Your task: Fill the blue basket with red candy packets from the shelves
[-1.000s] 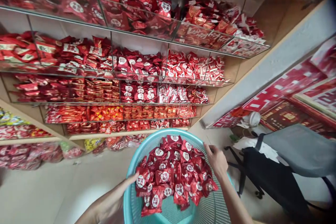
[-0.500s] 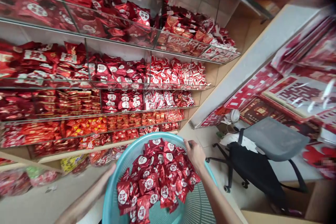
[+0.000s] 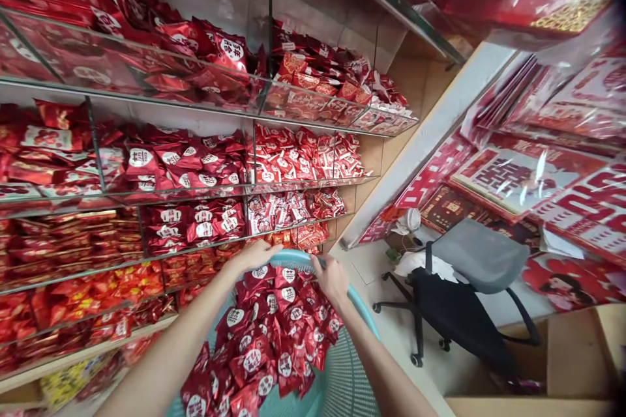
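A large turquoise plastic basket (image 3: 359,371) is in front of me at the lower middle, tilted toward me. Dark red wrapped candy packets (image 3: 274,326) with white round labels lie heaped inside it. My left hand (image 3: 254,255) grips the far rim, its fingers bent over the edge and partly hidden. A short way to its right, my right hand (image 3: 333,279) is closed round the same rim. The basket's near side is cut off by the bottom of the view.
Ahead stands a glass-fronted shelf (image 3: 303,187) filled with red candy packets. At right are a black and grey office chair (image 3: 454,300), red printed packaging (image 3: 518,176) stacked by the wall, and an open cardboard box (image 3: 574,358).
My left hand has moved from the basket's left side to its far rim, near my right hand. The view has shifted right, and the basket sits slightly further left.
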`<state>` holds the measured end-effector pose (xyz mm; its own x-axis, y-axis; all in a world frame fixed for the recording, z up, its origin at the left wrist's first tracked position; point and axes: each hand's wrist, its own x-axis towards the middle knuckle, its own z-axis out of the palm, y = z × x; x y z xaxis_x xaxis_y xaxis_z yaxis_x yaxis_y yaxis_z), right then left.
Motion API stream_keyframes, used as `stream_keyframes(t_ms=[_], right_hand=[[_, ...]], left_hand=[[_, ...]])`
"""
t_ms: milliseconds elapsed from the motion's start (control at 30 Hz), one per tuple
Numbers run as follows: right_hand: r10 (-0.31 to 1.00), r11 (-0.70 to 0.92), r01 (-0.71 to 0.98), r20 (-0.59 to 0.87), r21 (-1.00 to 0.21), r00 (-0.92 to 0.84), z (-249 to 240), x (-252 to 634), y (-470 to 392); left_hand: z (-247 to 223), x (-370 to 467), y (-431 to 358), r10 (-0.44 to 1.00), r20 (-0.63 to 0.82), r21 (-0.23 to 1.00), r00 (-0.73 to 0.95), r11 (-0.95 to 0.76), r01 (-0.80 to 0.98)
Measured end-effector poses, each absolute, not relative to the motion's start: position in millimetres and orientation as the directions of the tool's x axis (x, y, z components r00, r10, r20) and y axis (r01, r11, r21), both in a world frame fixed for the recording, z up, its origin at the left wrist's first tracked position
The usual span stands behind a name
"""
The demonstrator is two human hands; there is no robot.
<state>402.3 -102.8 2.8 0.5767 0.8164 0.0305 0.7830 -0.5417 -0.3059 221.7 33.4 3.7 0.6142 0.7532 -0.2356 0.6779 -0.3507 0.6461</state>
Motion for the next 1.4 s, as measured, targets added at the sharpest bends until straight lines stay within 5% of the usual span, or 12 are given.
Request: stream_keyframes(t_ms=[467,1400], right_hand=[[0.901,-0.4,0.859,0.034,-0.319,0.432,-13.5,406.2,-69.7],[0.994,0.01,0.932,0.107,-0.362,0.031,-3.3,564.1,-96.5]], left_hand=[[-21.4,206.0,41.0,0.823,-0.139,0.422,0.552,-0.455,0.784],[-6.5,332.8,-28.6,0.936,-0.095,0.378,0.339,-0.281,0.882]])
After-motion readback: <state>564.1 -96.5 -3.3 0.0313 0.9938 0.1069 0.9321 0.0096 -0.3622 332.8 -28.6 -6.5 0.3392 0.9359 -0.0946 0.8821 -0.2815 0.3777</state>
